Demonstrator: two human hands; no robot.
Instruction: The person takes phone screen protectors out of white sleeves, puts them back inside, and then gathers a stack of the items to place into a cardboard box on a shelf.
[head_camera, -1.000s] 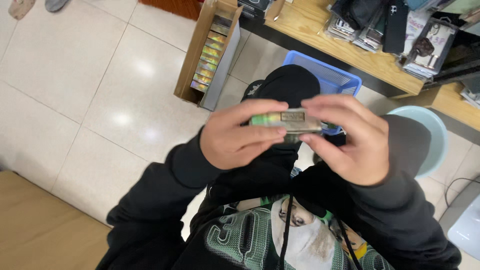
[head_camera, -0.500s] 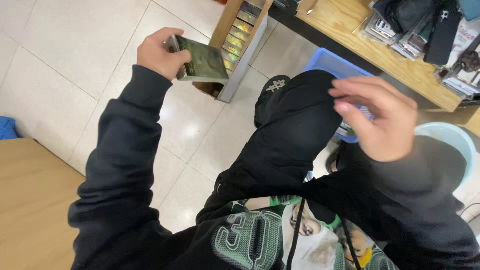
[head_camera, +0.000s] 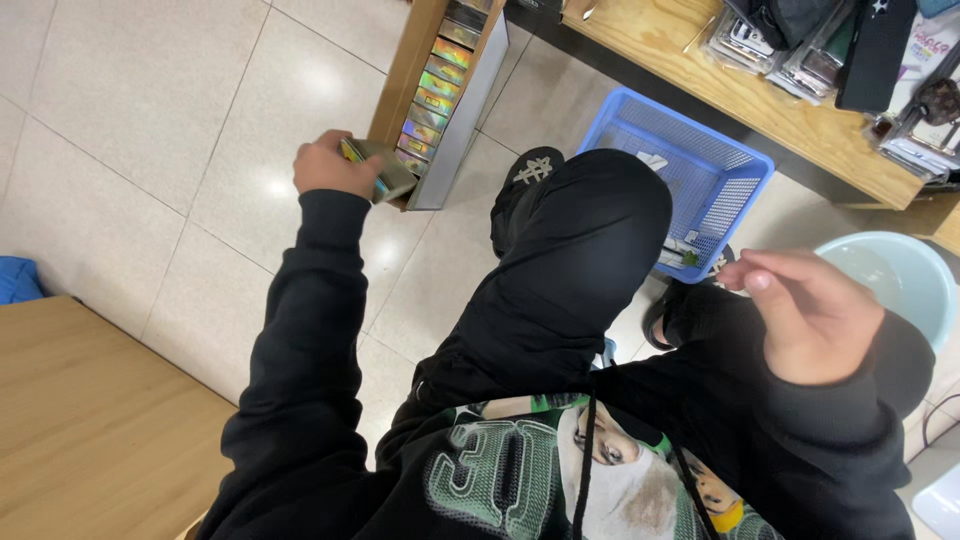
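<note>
Sliding a small olive-green card box (head_camera: 378, 170) into the long wooden tray (head_camera: 412, 80) on the floor.
Our left hand (head_camera: 328, 165) has its grip closed round the box at the tray's near end; we should line it up with the shiny boxes (head_camera: 432, 85) and seat it flush. Our right hand (head_camera: 815, 315) hangs loosely open, holding nothing, above the blue plastic basket (head_camera: 640, 135).

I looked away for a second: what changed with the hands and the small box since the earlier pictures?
The left hand took the small box away from the right hand and carried it out and down to the near end of the wooden tray of shiny boxes. The right hand let go and hangs empty, fingers loosely curled. The blue basket stayed put.
</note>
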